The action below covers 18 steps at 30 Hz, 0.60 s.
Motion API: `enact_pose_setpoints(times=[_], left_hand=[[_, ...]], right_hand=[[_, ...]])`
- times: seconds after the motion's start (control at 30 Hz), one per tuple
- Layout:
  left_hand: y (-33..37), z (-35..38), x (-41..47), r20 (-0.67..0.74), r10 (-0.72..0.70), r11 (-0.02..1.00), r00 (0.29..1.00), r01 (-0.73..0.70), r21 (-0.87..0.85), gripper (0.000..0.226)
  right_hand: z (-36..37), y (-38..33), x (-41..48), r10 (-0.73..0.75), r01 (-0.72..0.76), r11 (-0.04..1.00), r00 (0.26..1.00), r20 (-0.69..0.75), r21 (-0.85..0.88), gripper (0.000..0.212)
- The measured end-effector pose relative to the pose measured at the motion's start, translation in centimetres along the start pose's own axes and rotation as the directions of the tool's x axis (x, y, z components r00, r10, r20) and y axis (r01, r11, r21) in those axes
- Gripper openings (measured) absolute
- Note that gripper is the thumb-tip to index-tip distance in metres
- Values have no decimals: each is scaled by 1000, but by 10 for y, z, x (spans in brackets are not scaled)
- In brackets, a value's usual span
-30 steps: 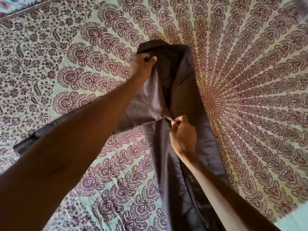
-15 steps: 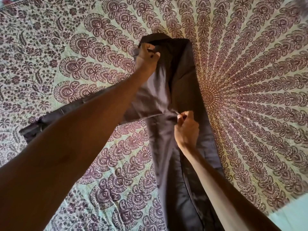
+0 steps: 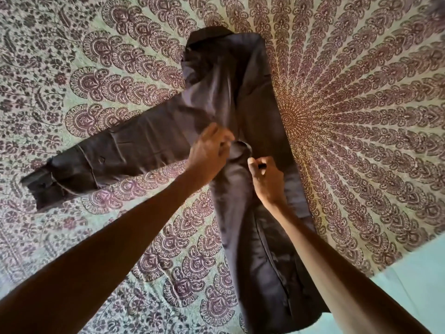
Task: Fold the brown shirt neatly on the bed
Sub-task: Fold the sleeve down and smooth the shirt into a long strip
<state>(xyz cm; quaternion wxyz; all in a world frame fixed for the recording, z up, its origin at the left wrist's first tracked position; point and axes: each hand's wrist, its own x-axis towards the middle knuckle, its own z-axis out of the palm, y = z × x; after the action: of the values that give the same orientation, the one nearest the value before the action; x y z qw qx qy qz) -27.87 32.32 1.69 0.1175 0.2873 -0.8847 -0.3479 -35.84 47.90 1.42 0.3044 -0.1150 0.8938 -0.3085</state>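
The brown shirt (image 3: pixel 243 97) lies lengthwise on the bed, its body folded into a long narrow strip. One sleeve (image 3: pixel 115 155) stretches out flat to the left. My left hand (image 3: pixel 209 150) hovers at the base of that sleeve, fingers loosely apart and blurred, touching the cloth without a clear grip. My right hand (image 3: pixel 265 179) pinches a raised fold of the shirt at mid-body, just right of my left hand. The collar end (image 3: pixel 216 34) points away from me. The hem (image 3: pixel 277 309) hangs towards me at the bed's edge.
A patterned bedspread (image 3: pixel 361 116) with a maroon mandala print covers the bed. A pale turquoise sheet (image 3: pixel 414 273) shows at the lower right corner, beyond the bedspread's edge.
My left hand let go of the shirt's shoulder near the collar and came down to the sleeve's base. The sleeve now lies flat and in full view. My right hand stays pinched at mid-body.
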Motion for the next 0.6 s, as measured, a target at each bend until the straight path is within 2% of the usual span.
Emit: enact_pose_setpoints(times=[0.07, 0.17, 0.23, 0.33, 0.43, 0.53, 0.6], left_hand=[[2, 10, -44, 102, 37, 999, 994, -34, -35, 14], [6, 25, -96, 180, 11, 999, 984, -2, -50, 16], [11, 33, -123, 206, -10, 999, 979, 18, -37, 23], [23, 41, -148, 263, -14, 1000, 965, 20, -19, 38], [34, 51, -160, 315, -8, 1000, 949, 1, 23, 49], [44, 62, -169, 355, -17, 1000, 935, 7, 30, 59], [50, 66, -175, 352, -32, 999, 935, 25, 25, 63]], right_hand=[[-6, 18, -19, 17, -20, 1000, 995, 95, 24, 32], [-19, 46, -51, 29, 15, 989, 956, 292, -148, 36], [-27, 64, -77, 98, 4, 967, 916, 389, -254, 41], [-38, 92, -109, 104, 52, 947, 886, 451, -318, 54], [-57, 113, -137, 124, 93, 921, 852, 509, -379, 56], [-74, 138, -158, 223, 106, 883, 763, 606, -458, 46], [-82, 156, -170, 266, 104, 864, 735, 623, -492, 36]])
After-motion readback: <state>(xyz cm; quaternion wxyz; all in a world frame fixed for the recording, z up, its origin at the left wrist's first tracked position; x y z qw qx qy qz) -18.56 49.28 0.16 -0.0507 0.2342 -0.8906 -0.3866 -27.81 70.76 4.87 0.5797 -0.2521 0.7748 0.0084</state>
